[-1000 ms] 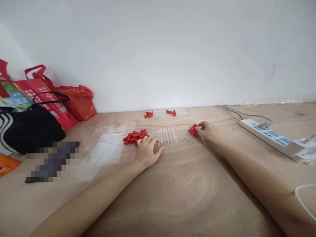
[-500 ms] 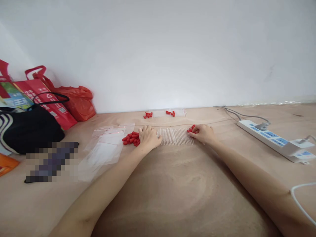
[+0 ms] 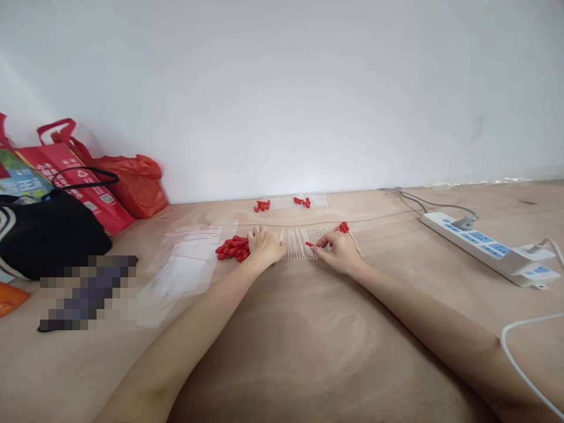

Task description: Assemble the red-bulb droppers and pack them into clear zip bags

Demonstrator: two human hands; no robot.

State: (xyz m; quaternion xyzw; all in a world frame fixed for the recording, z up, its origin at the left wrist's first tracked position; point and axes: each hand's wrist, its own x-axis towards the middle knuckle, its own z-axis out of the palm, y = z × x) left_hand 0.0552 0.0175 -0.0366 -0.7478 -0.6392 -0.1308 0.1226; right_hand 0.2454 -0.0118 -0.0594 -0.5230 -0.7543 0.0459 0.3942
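A row of thin clear tubes [image 3: 296, 245] lies side by side on the wooden tabletop between my hands. My right hand [image 3: 341, 254] is over the row's right part, its thumb and fingertips closed on a small red rubber bulb [image 3: 309, 244] that points left over the tubes. Beyond that hand, a few red bulbs [image 3: 343, 227] lie at the row's far right end. My left hand [image 3: 265, 245] rests at the left end, fingers bent and thumb apart, touching the tubes. Against its left side is a larger pile of red bulbs [image 3: 232, 249], partly covered by the fingers.
Clear zip bags [image 3: 187, 264] lie left of the pile. Near the wall are a bag with tubes [image 3: 279, 202] and red bulbs [image 3: 302, 202]. A power strip [image 3: 480, 244] with cables is at right. Shopping bags [image 3: 136, 182] and a black bag [image 3: 57, 235] stand left.
My right hand has moved left from the small group of red bulbs to above the tubes, carrying one bulb. Fewer bulbs show there now. My left hand has stayed in place.
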